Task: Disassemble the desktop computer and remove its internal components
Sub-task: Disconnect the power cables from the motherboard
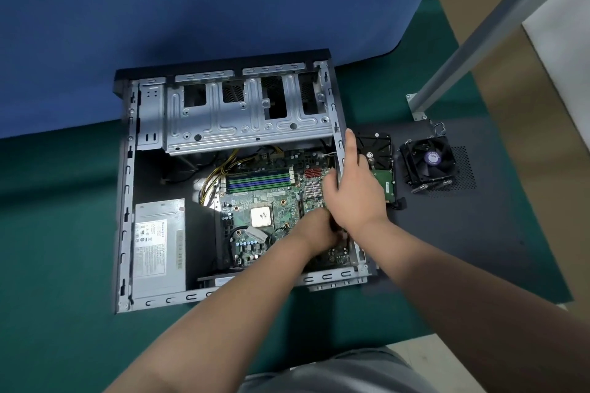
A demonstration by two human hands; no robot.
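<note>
The open computer case [126, 201] holds the motherboard [255, 201] and power supply [159, 242]. Left hand [314, 233] grip is hidden; right hand [354, 191] rests on the case wall, fingers apart.

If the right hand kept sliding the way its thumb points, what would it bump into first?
Probably nothing soon: the right hand points along the case's right wall toward its far corner. Depth is unclear.

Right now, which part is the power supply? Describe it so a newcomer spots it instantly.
Start at the open computer case lying on the green mat. Look in its near-left corner, left of the green motherboard. The power supply is the plain grey metal box with a white label, the only closed box inside.
</note>
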